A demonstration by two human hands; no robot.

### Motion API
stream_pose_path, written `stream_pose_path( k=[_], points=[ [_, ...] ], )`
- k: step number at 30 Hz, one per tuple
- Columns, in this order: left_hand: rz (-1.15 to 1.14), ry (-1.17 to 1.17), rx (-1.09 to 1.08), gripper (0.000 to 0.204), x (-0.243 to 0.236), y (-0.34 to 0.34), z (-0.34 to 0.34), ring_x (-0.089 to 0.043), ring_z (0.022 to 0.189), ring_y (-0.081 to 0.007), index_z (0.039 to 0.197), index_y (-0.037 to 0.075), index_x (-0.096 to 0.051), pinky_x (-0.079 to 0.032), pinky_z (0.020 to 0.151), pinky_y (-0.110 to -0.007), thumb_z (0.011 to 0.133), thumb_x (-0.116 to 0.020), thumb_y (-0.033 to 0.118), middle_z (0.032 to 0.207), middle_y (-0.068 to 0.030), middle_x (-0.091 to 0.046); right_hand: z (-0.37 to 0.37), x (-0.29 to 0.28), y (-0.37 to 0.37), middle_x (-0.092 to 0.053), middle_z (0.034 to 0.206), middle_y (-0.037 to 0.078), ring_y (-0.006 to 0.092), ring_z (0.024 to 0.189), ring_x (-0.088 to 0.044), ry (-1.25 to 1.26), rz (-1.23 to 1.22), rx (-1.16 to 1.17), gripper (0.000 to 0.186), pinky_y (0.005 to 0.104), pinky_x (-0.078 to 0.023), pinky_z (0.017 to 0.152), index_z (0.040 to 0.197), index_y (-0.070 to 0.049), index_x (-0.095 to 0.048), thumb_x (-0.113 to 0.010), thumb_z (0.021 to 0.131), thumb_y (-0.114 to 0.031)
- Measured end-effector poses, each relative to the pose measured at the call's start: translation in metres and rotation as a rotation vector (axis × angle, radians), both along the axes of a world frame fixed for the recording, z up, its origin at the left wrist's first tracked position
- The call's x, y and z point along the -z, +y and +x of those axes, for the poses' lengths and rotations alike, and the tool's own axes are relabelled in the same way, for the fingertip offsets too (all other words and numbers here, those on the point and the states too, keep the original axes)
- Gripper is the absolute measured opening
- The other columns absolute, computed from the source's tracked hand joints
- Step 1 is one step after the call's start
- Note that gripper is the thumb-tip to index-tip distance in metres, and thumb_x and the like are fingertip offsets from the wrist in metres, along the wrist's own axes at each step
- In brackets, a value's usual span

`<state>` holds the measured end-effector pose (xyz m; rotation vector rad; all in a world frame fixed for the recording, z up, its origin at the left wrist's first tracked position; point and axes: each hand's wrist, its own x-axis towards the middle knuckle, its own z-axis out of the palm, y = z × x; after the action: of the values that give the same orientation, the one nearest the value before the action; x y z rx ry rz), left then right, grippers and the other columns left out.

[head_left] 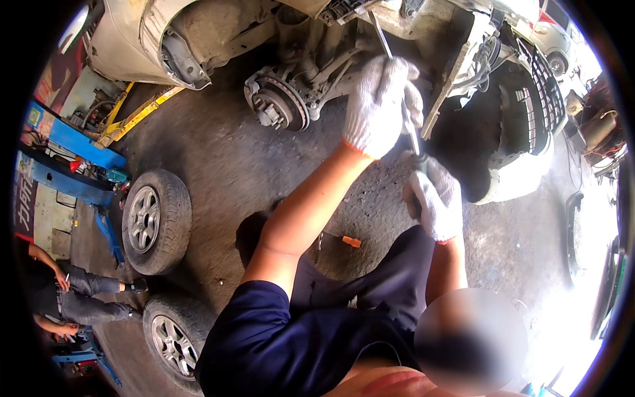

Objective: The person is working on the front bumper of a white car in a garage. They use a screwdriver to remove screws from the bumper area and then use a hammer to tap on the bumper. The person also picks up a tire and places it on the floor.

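Note:
My right hand (pixel 433 198), in a white knit glove, is closed round the dark handle of a screwdriver (pixel 415 140). Its thin metal shaft runs upward to my left hand (pixel 378 106), gloved alike, whose fingers wrap round it. Beyond those fingers a metal rod (pixel 380 33) reaches up to the underside of the car body (pixel 410 23); it lines up with the shaft, though my glove hides the join. What the upper tip touches is too small to make out. Left of my left hand, a bare brake disc and hub (pixel 276 101) hang on the suspension.
Two wheels with tyres (pixel 159 221) (pixel 175 341) stand at the left, near a person's legs (pixel 96 294). A yellow bar (pixel 142 112) and blue lift arm (pixel 86 142) are beyond. A detached bumper (pixel 522 169) lies right. An orange object (pixel 352 241) lies by my knees.

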<state>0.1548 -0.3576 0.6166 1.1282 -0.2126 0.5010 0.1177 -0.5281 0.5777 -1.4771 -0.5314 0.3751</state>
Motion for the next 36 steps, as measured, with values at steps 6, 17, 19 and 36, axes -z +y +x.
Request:
stream_pose_path(
  k=[6, 17, 19, 36],
  points=[
    [-0.013, 0.098, 0.007, 0.031, -0.013, 0.006, 0.012, -0.061, 0.05, -0.0165, 0.1, 0.0, -0.059, -0.047, 0.042, -0.026, 0.102, -0.049, 0.03, 0.064, -0.0078, -0.063, 0.006, -0.02, -0.004, -0.053, 0.061, 0.0, 0.005, 0.045, -0.044, 0.013, -0.045, -0.031, 0.028, 0.0224, -0.036, 0.043, 0.114, 0.003, -0.06, -0.052, 0.098, -0.019],
    [-0.056, 0.015, 0.033, 0.023, -0.015, 0.011, 0.032, -0.069, 0.068, -0.0229, 0.097, 0.005, -0.057, -0.052, 0.046, -0.028, 0.102, -0.048, 0.026, 0.077, -0.0105, -0.067, 0.083, -0.018, -0.01, -0.052, 0.062, -0.003, 0.006, 0.052, -0.046, -0.141, -0.207, -0.066, 0.029, 0.0248, -0.039, 0.049, 0.095, -0.005, -0.06, -0.059, 0.096, -0.034],
    [-0.028, 0.093, -0.007, 0.024, -0.014, 0.015, 0.021, -0.068, 0.066, -0.0199, 0.095, 0.006, -0.057, -0.051, 0.047, -0.028, 0.102, -0.048, 0.027, 0.075, -0.0095, -0.066, 0.051, -0.013, 0.007, -0.051, 0.061, -0.003, 0.0069, 0.052, -0.046, -0.137, -0.207, -0.021, 0.03, 0.0258, -0.04, 0.05, 0.1, -0.005, -0.062, -0.059, 0.096, -0.035],
    [-0.139, 0.022, -0.202, 0.019, 0.01, 0.057, 0.008, -0.069, 0.071, -0.0239, 0.108, 0.005, -0.059, -0.061, 0.059, -0.039, 0.098, -0.056, 0.021, 0.087, -0.0126, -0.069, 0.04, -0.026, -0.011, -0.05, 0.06, -0.002, 0.0061, 0.047, -0.045, -0.064, -0.132, -0.106, 0.027, 0.0229, -0.037, 0.045, 0.113, -0.004, -0.061, -0.054, 0.099, -0.025]
  ],
)
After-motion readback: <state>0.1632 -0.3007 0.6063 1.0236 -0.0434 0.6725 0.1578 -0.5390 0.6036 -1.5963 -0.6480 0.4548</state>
